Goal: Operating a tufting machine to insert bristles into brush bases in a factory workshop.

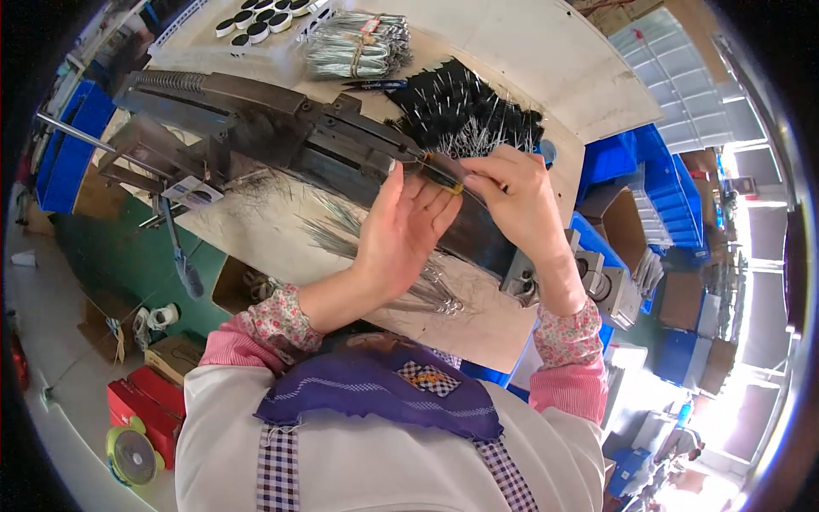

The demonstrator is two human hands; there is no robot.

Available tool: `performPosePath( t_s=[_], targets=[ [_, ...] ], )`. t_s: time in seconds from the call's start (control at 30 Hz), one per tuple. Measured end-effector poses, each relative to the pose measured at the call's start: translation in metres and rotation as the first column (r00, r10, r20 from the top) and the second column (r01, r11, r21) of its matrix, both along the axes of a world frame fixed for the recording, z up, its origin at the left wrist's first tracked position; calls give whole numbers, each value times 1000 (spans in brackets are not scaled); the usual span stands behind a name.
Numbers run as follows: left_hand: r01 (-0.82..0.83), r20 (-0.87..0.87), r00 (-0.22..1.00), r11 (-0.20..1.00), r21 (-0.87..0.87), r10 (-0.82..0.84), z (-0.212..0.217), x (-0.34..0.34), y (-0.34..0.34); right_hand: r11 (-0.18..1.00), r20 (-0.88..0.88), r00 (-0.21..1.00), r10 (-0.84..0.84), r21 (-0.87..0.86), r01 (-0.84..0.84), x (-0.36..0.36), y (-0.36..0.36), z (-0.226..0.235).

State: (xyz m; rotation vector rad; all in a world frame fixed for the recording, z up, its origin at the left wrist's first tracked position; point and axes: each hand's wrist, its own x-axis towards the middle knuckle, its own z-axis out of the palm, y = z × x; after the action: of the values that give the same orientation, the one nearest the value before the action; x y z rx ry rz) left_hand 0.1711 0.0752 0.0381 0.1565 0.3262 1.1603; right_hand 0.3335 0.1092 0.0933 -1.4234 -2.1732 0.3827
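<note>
Fingers of the right hand [516, 192] were pinched shut on a thin dark rod [444, 171], a small brush by the look of it, its tip with a yellowish band lying right on the long dark metal machine [299, 128] that ran slantwise across the bench. Left hand [405, 226] stood open, palm turned in, fingers stretched and loosely spread; the fingertips touched the same rod just left of the right hand's pinch, steadying rather than gripping.

Behind the machine, on its far side, sat a heap of black bristle brushes with wire stems [473, 107], and beyond that a tied bundle of bright wire pieces [358, 47] next to a white tray of round black-and-white caps [256, 21]. On the near side of the machine, loose wire pieces [426, 290] lay scattered on the pale worktop [256, 230], partly under the left wrist.

By my reading, the step in hand was feeding or seating one brush into the machine's channel. A next move would call for keeping the rod lined up with that channel, the left fingertips guiding while the right pinch controlled the push; whether the rod was already seated I could not tell.
</note>
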Motion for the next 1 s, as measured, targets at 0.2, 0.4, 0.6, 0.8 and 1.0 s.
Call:
performPosePath(
  t_s=[0.2,0.4,0.6,0.8,1.0],
  targets=[
    [52,-39,998,998,40,-51,7,-4,4,989,54,998,43,142,-51,4,-5,3],
    [87,-6,996,995,48,-87,0,-4,6,959,52,996,72,272,-83,0,-14,8],
    [58,-2,998,998,16,-58,6,-8,2,981,-194,979,-60,172,94,-14,-22,13],
    [31,20,999,996,85,-32,4,-9,4,978,189,978,-86,205,46,-25,-36,13],
    [68,-16,998,997,20,-68,14,-11,9,989,434,900,-30,144,-37,-36,-34,12]
  ],
)
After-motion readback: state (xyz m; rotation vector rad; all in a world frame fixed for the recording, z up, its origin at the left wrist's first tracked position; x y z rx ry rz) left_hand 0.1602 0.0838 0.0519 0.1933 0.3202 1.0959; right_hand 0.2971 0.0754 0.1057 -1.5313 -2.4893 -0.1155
